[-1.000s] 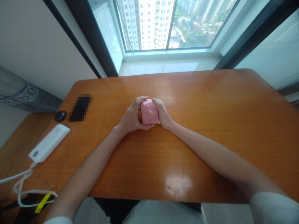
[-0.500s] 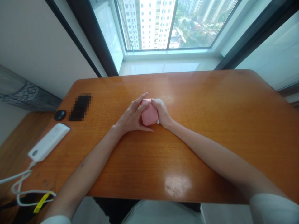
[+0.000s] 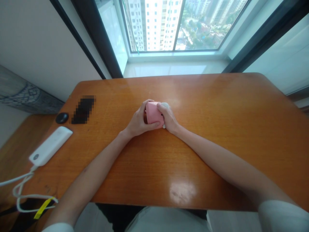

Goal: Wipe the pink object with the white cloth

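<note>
A small pink box-shaped object (image 3: 152, 113) with rounded edges is held between my two hands over the middle of the table. My left hand (image 3: 138, 122) grips it from the left, thumb along the near side and fingers curled over the far edge. On the other side my right hand (image 3: 170, 119) is closed round it, with the thumb pressed on its upper face. A whitish rounded piece (image 3: 165, 105) shows beside the right thumb, and a small white bit peeks out below. My right fingers hide much of that side, so its exact kind is unclear.
On the wooden table's (image 3: 217, 129) left lie a white power strip-like block (image 3: 51, 146) with a white cable (image 3: 23, 190), a round black object (image 3: 62, 118) and a pixelated dark patch (image 3: 83, 109). A yellow tag (image 3: 43, 207) is on the cable. A window stands beyond.
My left hand has closed from spread fingers onto the pink object, its thumb coming up onto the near side. The object has turned a little; my right hand keeps its grip.
</note>
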### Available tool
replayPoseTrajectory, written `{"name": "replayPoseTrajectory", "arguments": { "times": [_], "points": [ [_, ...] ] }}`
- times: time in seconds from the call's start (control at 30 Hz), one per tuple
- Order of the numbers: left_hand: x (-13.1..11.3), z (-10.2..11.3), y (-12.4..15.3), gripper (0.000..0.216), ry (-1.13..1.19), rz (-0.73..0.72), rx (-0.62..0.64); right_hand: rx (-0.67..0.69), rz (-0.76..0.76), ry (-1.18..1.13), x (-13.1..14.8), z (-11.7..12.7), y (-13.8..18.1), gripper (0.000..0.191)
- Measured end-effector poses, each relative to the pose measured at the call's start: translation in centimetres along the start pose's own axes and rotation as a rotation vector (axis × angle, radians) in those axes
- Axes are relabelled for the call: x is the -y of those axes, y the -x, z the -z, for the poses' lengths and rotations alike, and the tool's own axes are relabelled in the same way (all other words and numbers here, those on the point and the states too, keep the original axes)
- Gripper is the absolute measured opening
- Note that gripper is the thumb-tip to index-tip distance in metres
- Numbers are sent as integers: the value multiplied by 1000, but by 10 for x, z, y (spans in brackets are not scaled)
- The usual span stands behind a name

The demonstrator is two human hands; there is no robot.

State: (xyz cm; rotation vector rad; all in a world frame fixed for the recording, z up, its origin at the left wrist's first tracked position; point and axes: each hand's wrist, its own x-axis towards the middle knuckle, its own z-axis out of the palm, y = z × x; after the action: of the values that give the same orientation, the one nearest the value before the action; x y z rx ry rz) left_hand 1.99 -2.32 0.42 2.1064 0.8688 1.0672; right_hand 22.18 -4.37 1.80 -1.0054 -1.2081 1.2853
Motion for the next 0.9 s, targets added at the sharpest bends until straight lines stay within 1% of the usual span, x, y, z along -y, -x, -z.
{"name": "replayPoseTrajectory", "arguments": {
  "times": [0.07, 0.1, 0.17, 0.23, 0.27, 0.3, 0.37, 0.43, 0.53, 0.6, 0.67, 0.73, 0.8, 0.87, 0.9],
  "points": [
    [6, -1, 1, 107, -2, -11, 6, -14, -3, 23, 2, 0, 2, 73],
    [10, 0, 2, 112, -16, -32, 9, -22, -5, 34, 2, 0, 2, 73],
    [16, 3, 1, 131, -54, -123, 15, -32, 0, 43, 3, -1, 1, 74],
    [20, 8, 0, 148, -131, -262, 30, -29, 20, 27, 5, -1, -1, 74],
    [21, 11, -1, 150, -187, -329, 35, -27, 33, 13, 5, -1, -2, 73],
    [22, 13, -1, 146, -246, -382, 36, -24, 42, 0, 5, -2, -4, 73],
    [20, 15, -1, 131, -336, -428, 22, -8, 52, -18, 5, -2, -6, 72],
    [16, 15, 0, 120, -363, -402, -2, 0, 54, -19, 3, -2, -8, 72],
    [9, 12, 0, 117, -309, -320, -21, -22, 48, 11, 0, 0, -7, 75],
    [5, 9, -1, 117, -227, -280, -40, -21, 45, 32, -1, 1, -4, 77],
    [5, 6, -2, 114, -112, -208, -46, 6, 28, 49, 2, 1, -1, 78],
    [7, 2, -3, 106, 17, -118, -18, 26, 4, 67, 6, 0, 3, 79],
    [11, 1, -2, 102, 105, -68, 26, 23, -18, 75, 10, -2, 6, 80],
    [16, 1, -1, 108, 111, -82, 41, 17, -36, 65, 11, -3, 8, 79],
    [18, 1, -1, 115, 85, -108, 36, 14, -39, 57, 11, -4, 8, 78]
  ]
}}
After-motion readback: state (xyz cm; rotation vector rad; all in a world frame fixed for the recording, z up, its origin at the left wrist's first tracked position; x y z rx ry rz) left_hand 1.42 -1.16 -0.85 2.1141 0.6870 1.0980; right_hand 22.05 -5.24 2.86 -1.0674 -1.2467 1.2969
